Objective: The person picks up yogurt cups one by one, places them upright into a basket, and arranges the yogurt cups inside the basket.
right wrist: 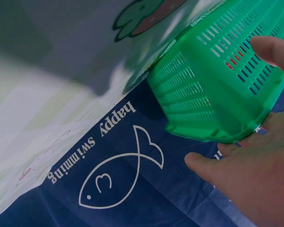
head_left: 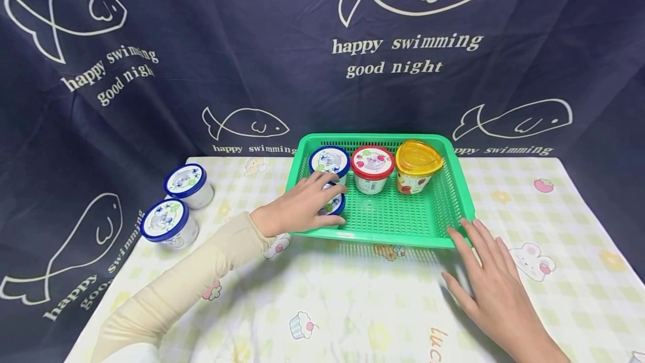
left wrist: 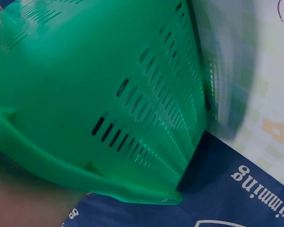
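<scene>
In the head view, a green plastic basket (head_left: 383,238) stands on the table. My left hand (head_left: 297,203) reaches over its left front side and holds a blue-lidded cup (head_left: 336,204), thumb in front and fingers behind, covering much of it. Behind that sits another blue-lidded cup (head_left: 328,160). Beside it are a red-lidded cup (head_left: 372,162) and a cup with a yellow lid (head_left: 418,158). My right hand (head_left: 491,282) has its fingers spread, fingertips at the basket's right front corner. The right wrist view shows this hand (right wrist: 260,170) beside the basket (right wrist: 208,90).
Two more blue-lidded cups, a rear one (head_left: 187,182) and a front one (head_left: 166,222), stand on the table left of the basket. A checked tablecloth (head_left: 347,307) covers the table. A dark blue curtain (head_left: 282,32) with fish drawings hangs behind.
</scene>
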